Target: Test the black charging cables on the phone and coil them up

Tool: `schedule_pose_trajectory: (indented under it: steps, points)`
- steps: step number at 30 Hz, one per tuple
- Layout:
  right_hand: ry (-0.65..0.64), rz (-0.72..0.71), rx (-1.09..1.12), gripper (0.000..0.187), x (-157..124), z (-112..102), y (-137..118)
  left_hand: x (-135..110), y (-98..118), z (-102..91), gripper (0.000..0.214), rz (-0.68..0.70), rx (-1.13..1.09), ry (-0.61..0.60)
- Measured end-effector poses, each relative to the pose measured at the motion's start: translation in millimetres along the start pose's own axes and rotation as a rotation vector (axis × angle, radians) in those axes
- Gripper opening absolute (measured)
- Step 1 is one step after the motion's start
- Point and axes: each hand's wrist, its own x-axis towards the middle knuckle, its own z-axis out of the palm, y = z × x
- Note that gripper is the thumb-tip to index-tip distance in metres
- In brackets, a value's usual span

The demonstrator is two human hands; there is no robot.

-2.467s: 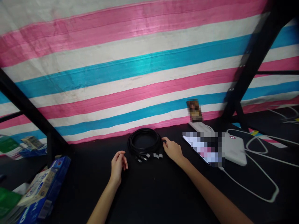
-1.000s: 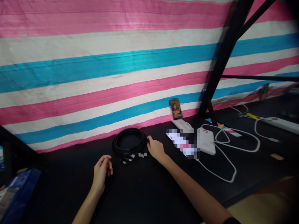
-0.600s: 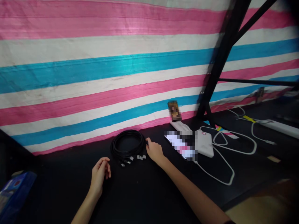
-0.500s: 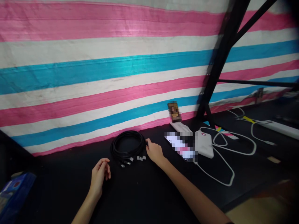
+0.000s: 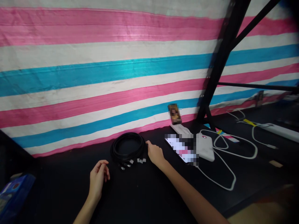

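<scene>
At lower left sits a blue packet (image 5: 20, 194), its contents hidden from me; then my left hand (image 5: 98, 179), half-curled, fingers loosely apart, nothing visible in it; at lower centre lies the coil of black cables (image 5: 128, 156), plugs (image 5: 141, 161) towards me; at its right edge, my right hand (image 5: 155, 154), whether pinching it I can't tell; I'd judge this a pause beside the coil; gripping it would need both hands drawn inward.
</scene>
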Motion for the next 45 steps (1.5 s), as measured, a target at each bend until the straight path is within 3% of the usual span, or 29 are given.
schedule_pose_trajectory:
  steps: [4, 9, 14, 20, 23, 27, 37, 45]
  points:
    - [0.02, 0.095, 0.208, 0.037, 2.8, -5.1, 1.9, -7.5, 5.7, 0.6, 0.015, 0.22, 0.241, 0.129]
    - [0.014, 0.136, 0.369, 0.052, 3.5, -2.9, -1.3, -12.5, 11.3, 4.4, 0.012, 0.508, 0.41, 0.196]
    - [-0.017, 0.068, 0.377, 0.061, 5.4, 5.6, -3.2, -19.2, 13.6, 17.4, 0.022, 0.747, 0.684, 0.05]
    - [-0.07, -0.086, 0.352, 0.053, -1.8, 10.0, -15.5, -30.9, 11.7, 35.1, 0.044, 0.871, 0.846, -0.174]
    - [-0.128, -0.26, 0.287, 0.042, -14.3, 12.6, -30.2, -27.5, 8.6, 33.7, 0.048, 0.848, 0.902, -0.179]
    - [-0.127, -0.481, 0.217, 0.04, -28.6, 17.9, -46.3, -18.6, 4.2, 24.3, 0.047, 0.724, 1.053, -0.097]
    - [-0.05, -0.543, 0.168, 0.037, -33.6, 21.7, -45.7, -11.3, 7.0, 17.2, 0.039, 0.55, 1.206, 0.028]
    - [-0.027, -0.571, 0.15, 0.036, -31.8, 26.2, -41.9, 4.8, 16.0, -18.8, 0.038, 0.187, 1.294, 0.251]
